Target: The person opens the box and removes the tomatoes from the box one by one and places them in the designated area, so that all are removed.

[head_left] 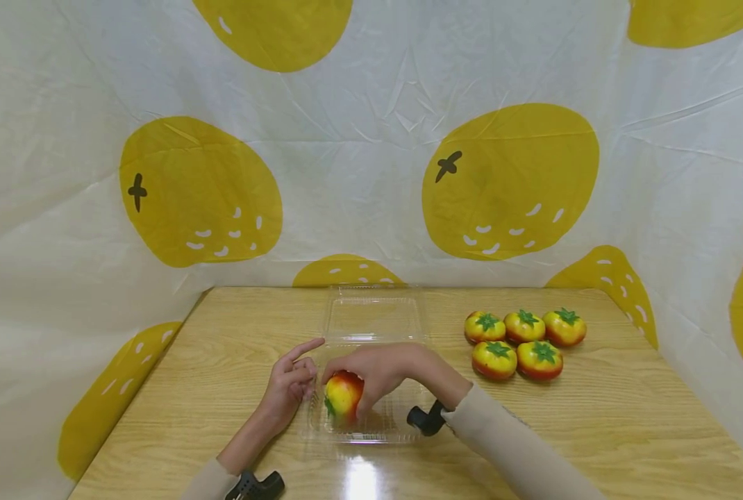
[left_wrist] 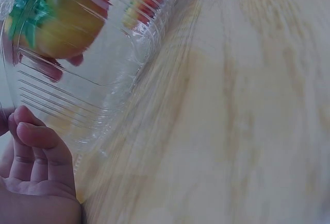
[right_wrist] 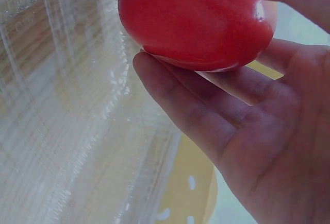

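Observation:
My right hand [head_left: 380, 371] grips a red-and-yellow tomato [head_left: 344, 394] inside a clear plastic clamshell container [head_left: 371, 439]. The tomato is tipped so its green leafy top [left_wrist: 32, 13] faces left, and its smooth red underside [right_wrist: 196, 23] shows in the right wrist view, with fingers [right_wrist: 180, 98] beneath it there. Beside the container's left wall is my left hand [head_left: 287, 382]. Its index finger extends forward while the other fingers bend loosely, their tips [left_wrist: 38, 136] right at the clear wall in the left wrist view.
The container's clear lid [head_left: 374, 316] lies folded back toward the far edge. Several more tomatoes [head_left: 495, 360] stand in two rows on the wooden table [head_left: 234, 326] to the right. A fruit-print cloth [head_left: 346, 194] hangs behind the table and along both sides.

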### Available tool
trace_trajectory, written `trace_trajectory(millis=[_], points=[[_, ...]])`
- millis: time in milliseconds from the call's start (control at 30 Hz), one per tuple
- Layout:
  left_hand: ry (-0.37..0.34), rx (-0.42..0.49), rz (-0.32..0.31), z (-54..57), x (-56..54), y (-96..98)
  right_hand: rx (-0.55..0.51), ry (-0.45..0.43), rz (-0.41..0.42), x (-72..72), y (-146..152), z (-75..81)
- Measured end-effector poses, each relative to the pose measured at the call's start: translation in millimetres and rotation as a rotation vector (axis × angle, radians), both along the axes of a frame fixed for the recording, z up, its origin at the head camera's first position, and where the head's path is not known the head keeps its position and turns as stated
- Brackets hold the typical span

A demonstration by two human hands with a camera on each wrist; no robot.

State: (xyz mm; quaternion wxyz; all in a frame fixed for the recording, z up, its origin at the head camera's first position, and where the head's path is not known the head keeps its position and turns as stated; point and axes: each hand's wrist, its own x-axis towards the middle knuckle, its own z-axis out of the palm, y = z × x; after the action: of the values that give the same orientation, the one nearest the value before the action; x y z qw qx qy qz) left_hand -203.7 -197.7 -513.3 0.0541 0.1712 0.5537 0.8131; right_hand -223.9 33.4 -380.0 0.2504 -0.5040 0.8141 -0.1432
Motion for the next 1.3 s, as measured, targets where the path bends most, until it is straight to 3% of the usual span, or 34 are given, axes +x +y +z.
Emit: trace_trajectory(millis=[333, 933, 1300], points=[[0.008, -0.011, 0.004, -0.6, -0.4, -1.6, -0.041, 0.031, -0.025, 0.8, 12, 7.5], [-0.005, -0.020, 0.014, 0.3, -0.1, -2.9, -0.115, -0.027, -0.099, 6.3, 38, 18.1], [-0.011, -0.016, 0.015, 0.7, 0.4, -2.5, -0.147, 0.005, -0.125, 12.2, 55, 24.8]])
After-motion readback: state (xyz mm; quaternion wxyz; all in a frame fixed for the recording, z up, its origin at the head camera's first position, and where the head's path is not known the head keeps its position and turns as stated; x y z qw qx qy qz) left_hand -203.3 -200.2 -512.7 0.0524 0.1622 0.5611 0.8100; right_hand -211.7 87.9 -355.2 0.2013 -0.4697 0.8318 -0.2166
